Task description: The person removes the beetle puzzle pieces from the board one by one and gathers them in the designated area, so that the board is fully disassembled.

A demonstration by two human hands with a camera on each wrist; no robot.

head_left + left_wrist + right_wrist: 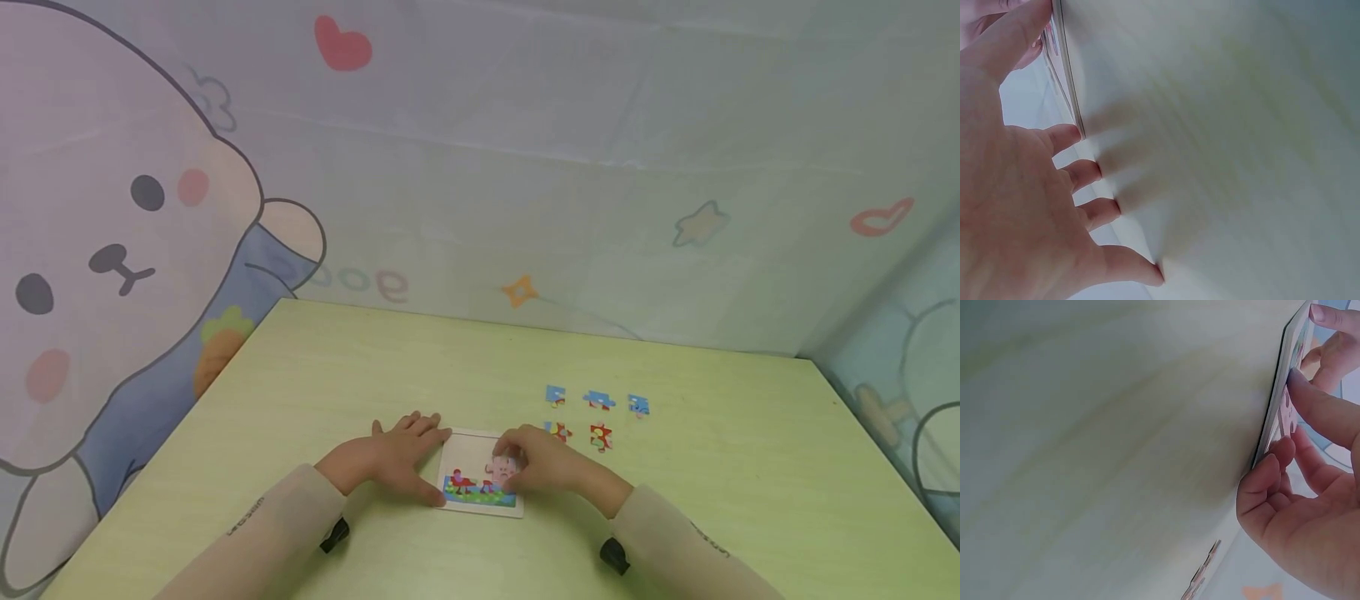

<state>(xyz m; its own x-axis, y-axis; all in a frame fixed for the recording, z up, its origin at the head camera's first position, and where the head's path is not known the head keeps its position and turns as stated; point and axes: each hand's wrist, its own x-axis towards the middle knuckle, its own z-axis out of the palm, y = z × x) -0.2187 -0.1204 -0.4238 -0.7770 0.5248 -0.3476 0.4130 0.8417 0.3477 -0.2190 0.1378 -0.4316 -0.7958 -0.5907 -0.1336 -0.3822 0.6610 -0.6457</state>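
Note:
A small white-framed jigsaw tray (467,443) lies near the front of the table, with joined picture pieces (480,493) along its lower part. My right hand (551,464) pinches a pink puzzle piece (501,468) between thumb and fingers, over the tray's right side. In the right wrist view the pink piece (1286,415) stands close against the tray's face; whether it is seated cannot be told. My left hand (401,457) spreads its fingers at the tray's left edge, thumb on the lower corner. The left wrist view shows its fingertips (1108,209) resting on the table.
Several loose puzzle pieces lie right of and behind the tray, among them a blue one (599,400) and a red one (601,436). The pale yellow-green table (712,500) ends at a printed cloth backdrop (525,167).

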